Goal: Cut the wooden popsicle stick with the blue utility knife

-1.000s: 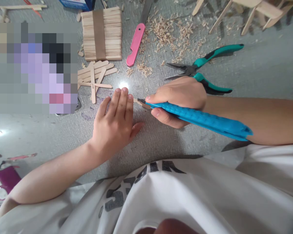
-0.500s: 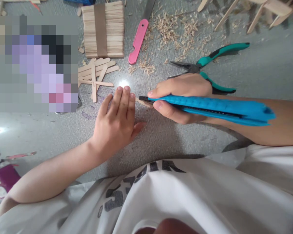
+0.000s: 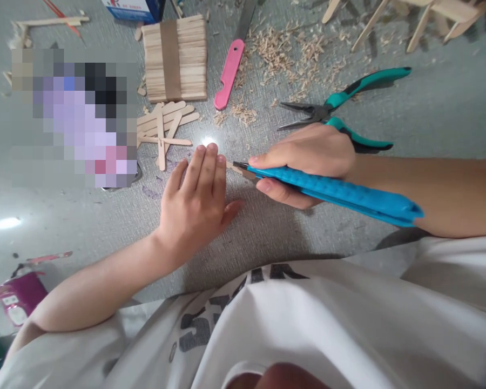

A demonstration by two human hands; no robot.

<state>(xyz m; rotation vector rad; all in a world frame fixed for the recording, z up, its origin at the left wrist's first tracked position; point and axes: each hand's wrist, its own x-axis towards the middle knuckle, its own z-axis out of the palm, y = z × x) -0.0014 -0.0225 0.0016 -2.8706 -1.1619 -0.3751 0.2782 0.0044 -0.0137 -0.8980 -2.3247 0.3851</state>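
My left hand (image 3: 198, 197) lies flat on the grey table, fingers stretched out and thumb apart, over a wooden craft stick (image 3: 245, 172). Only the stick's right end shows; the rest is hidden beneath the fingers. My right hand (image 3: 308, 162) is closed around a blue utility knife (image 3: 348, 192). Its dark blade tip rests at the stick, just right of my left fingertips. Needle-nose pliers (image 3: 332, 111) with green handles lie open just beyond my right hand. Loose craft sticks (image 3: 166, 127) lie crossed beyond my left hand.
A banded bundle of craft sticks (image 3: 194, 59) lies at the back, beside a pink-handled blade (image 3: 230, 73). Wood chips (image 3: 283, 48) are scattered nearby. A stick structure (image 3: 425, 16) stands at the back right. A blurred patch (image 3: 76, 119) covers something at left; a purple packet (image 3: 22, 297) lies nearer.
The utility knife's rear end has swung toward me and to the left, its tip staying at the stick. My left hand stays flat. The whole view has shifted slightly.
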